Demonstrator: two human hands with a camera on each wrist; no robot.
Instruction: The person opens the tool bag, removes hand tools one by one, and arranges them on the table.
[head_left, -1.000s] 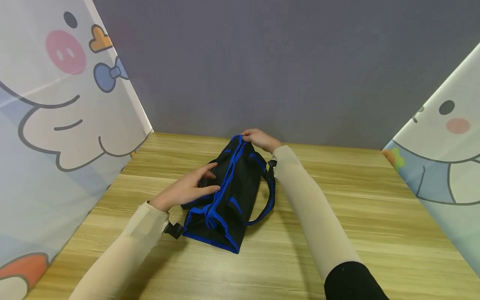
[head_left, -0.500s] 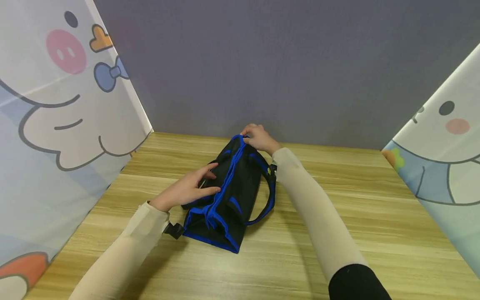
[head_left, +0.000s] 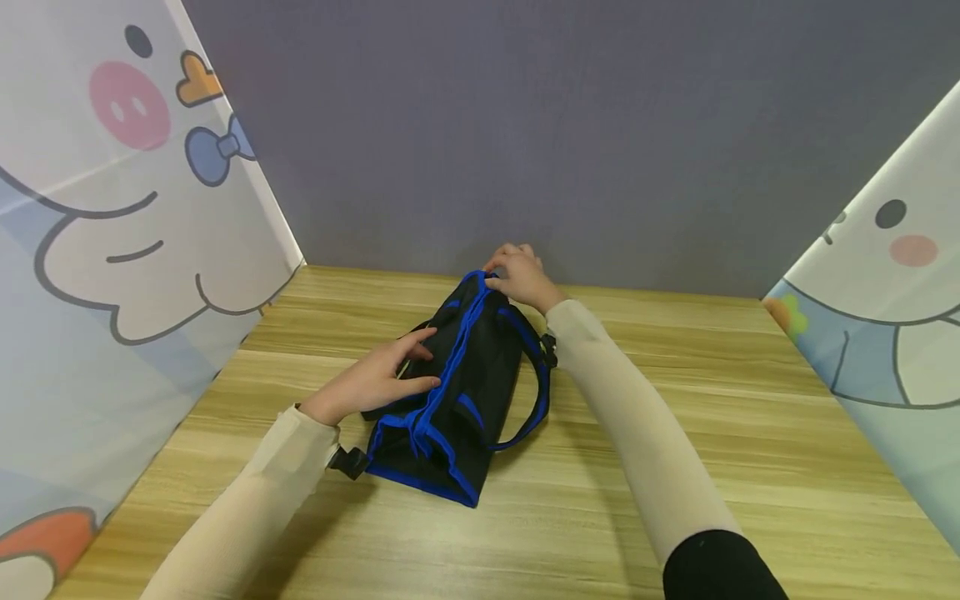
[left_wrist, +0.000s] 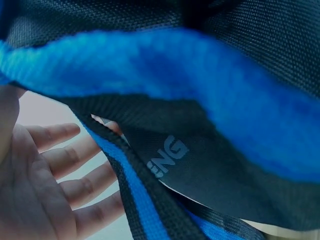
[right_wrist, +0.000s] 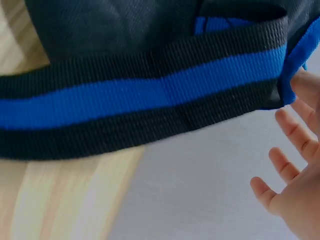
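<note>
A black tool bag (head_left: 487, 367) with blue edging lies lengthwise on the table, its blue-trimmed top seam running away from me. My left hand (head_left: 371, 383) lies along the bag's left side, thumb towards the top seam. In the left wrist view its fingers (left_wrist: 82, 187) are spread and nearly straight behind a blue-striped strap (left_wrist: 135, 185). At the bag's far end my right hand (head_left: 521, 275) pinches the blue-edged top corner between thumb and forefinger. Its other fingers (right_wrist: 285, 165) stand apart from the bag in the right wrist view. The bag's inside is hidden.
A carry handle (head_left: 543, 404) loops out on the bag's right, close to my right wrist. The wood-grain table (head_left: 675, 400) meets a grey back wall (head_left: 600, 150) just past the bag. Cartoon-printed panels (head_left: 97, 333) stand at both sides.
My right hand has shifted slightly at the far corner, its fingers lifting and its knuckles rising away from the bag. The left hand and the bag stay nearly in place.
</note>
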